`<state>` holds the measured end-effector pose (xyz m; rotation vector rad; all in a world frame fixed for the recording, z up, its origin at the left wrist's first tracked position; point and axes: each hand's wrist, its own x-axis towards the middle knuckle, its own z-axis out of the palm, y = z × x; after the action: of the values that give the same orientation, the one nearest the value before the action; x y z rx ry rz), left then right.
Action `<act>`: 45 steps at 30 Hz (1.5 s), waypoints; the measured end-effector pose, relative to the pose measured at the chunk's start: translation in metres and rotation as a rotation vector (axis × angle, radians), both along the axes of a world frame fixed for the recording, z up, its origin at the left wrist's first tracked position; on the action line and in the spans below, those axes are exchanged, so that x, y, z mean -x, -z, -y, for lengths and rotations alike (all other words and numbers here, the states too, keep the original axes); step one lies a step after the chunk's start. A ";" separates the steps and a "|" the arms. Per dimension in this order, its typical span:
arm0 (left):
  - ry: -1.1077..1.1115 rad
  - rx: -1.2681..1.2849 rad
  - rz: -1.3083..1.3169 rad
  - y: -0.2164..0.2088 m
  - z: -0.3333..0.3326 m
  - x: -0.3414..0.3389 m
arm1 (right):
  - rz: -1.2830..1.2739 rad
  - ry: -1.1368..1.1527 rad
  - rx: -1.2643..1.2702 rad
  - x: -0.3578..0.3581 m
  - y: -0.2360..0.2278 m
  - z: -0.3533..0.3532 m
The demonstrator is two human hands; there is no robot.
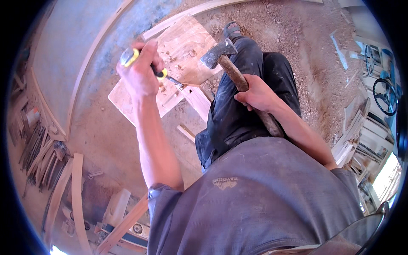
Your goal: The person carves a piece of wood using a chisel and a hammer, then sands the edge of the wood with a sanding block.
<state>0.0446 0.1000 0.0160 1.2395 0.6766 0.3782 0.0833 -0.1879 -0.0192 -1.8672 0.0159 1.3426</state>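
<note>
My left hand (pixel 142 74) is closed around the yellow-and-black handle of a chisel (pixel 174 82). The chisel slants down to the right, its tip at the end of a pale wooden piece (pixel 197 100) with a small dark hole near that end. This piece runs back toward my thigh, and its near part is hidden by my leg. My right hand (pixel 259 94) grips a hatchet (pixel 233 72) by its worn wooden handle. The steel head is up over my knee, apart from the chisel. Under the wood lies a light plywood board (pixel 180 40) with chips on it.
Curved wooden strips (pixel 91 59) lie across the floor at the left. A stack of sticks (pixel 42 159) is at the far left. A short offcut (pixel 185 132) lies beside the board. Shavings (pixel 306 72) cover the ground right of my legs, with piled planks (pixel 350 131) beyond.
</note>
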 end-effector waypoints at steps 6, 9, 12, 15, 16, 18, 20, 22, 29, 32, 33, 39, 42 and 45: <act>0.020 -0.076 -0.082 0.005 0.006 -0.022 | 0.508 -0.027 -0.120 -0.036 -0.092 -0.037; 0.003 -0.066 -0.049 0.002 0.008 -0.015 | 0.926 0.055 -0.423 -0.065 -0.141 -0.066; 0.024 -0.078 -0.047 0.005 0.008 -0.013 | 1.046 -0.194 -0.229 -0.078 -0.164 -0.094; 0.008 -0.109 -0.063 0.004 0.011 -0.012 | 1.038 -0.545 -0.109 -0.076 -0.135 -0.102; 0.015 -0.104 -0.039 0.009 0.009 -0.009 | 1.032 -0.694 -0.044 -0.077 -0.129 -0.107; 0.017 -0.091 -0.009 0.015 0.009 0.002 | 1.047 -0.594 -0.063 -0.072 -0.131 -0.098; 0.041 -0.135 0.000 0.015 0.008 -0.003 | 1.012 -0.485 -0.112 -0.071 -0.140 -0.093; 0.075 -0.118 -0.005 0.011 0.008 -0.005 | 1.099 -0.405 -0.231 -0.065 -0.156 -0.098; 0.044 -0.048 0.031 0.008 0.005 -0.001 | 1.082 -0.250 -0.367 -0.060 -0.166 -0.099; -0.096 0.065 0.038 0.004 0.000 0.008 | 0.919 -0.265 -0.258 -0.048 -0.116 -0.075; -0.154 0.053 0.034 0.002 0.005 0.011 | 0.820 -0.276 -0.201 -0.043 -0.100 -0.061; -0.073 -0.152 0.075 -0.009 0.028 0.028 | 0.281 -0.057 0.038 0.004 -0.032 0.002; -0.443 -0.286 0.111 -0.032 0.009 0.031 | 0.063 -0.038 0.131 0.007 -0.017 0.007; -0.480 -0.084 0.398 -0.058 -0.020 0.031 | 0.036 -0.044 0.129 0.001 -0.020 0.005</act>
<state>0.0135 0.1199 0.0737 1.0282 0.6105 1.0305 0.0824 -0.1931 0.0008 -2.0097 0.0439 1.3653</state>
